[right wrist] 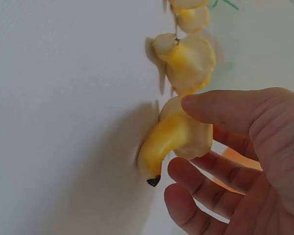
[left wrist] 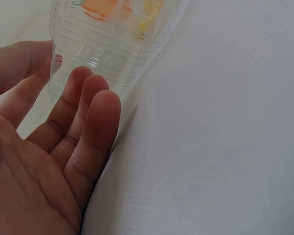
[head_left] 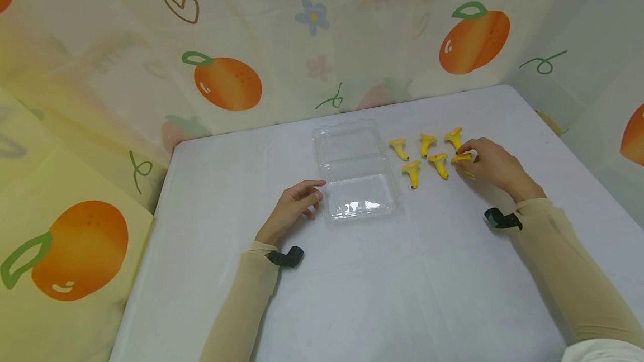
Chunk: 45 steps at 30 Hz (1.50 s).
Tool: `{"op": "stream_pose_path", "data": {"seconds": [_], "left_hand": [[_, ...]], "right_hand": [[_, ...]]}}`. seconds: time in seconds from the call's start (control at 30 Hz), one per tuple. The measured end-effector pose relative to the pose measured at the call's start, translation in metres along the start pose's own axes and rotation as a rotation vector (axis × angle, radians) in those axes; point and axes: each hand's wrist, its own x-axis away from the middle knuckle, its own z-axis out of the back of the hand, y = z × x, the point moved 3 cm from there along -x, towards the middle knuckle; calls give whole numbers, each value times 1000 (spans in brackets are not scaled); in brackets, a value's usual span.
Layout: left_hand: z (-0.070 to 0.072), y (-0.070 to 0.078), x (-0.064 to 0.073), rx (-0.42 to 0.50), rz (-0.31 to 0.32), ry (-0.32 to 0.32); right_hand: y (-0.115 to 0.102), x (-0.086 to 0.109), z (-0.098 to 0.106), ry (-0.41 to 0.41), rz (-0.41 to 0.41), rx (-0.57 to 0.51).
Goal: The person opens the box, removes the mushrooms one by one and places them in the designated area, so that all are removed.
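My right hand [head_left: 495, 166] pinches a yellow trumpet-shaped piece [right wrist: 169, 134], like a chanterelle mushroom, at its flared cap. Its curved stem ends in a dark tip. In the right wrist view the thumb lies on the cap, with a finger partly hidden behind. Several like pieces, one of them just beyond [head_left: 454, 137], stand in two rough rows to the hand's left. On the left, a clear plastic clamshell box [head_left: 359, 197] lies unfolded with its lid [head_left: 347, 143] toward the back. My left hand [head_left: 294, 205] touches the box's left rim with loosely bent fingers.
A white cloth covers the table [head_left: 392, 289]. Behind it hangs a printed curtain [head_left: 282, 32] with oranges and flowers, which also covers the left side. The table's right edge runs past the right forearm. Each wrist wears a dark band mount.
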Motion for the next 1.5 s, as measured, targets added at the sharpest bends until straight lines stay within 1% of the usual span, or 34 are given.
{"op": "stream_pose_path", "data": {"seconds": [0.43,0.67,0.83,0.93,1.03,1.17,1.3,1.5], "left_hand": [[3,0,0,1,0,-1],[3,-1,0,1,11,2],[4,-1,0,-1,8,4],[4,-1,1,0,1,10],[4,-2,1,5,-13,11],[3,-1,-1,18,-27,13],[1,0,-2,26,-30,18],[-1,3,-1,34,-33,16]], "right_hand": [[-21,5,12,3,46,19],[-23,6,15,2,41,17],[-23,6,16,0,40,23],[-25,6,17,17,48,6],[-29,7,19,60,68,-34],[-35,8,20,124,123,-84],[-37,9,19,147,158,-115],[-42,10,19,157,172,-127]]}}
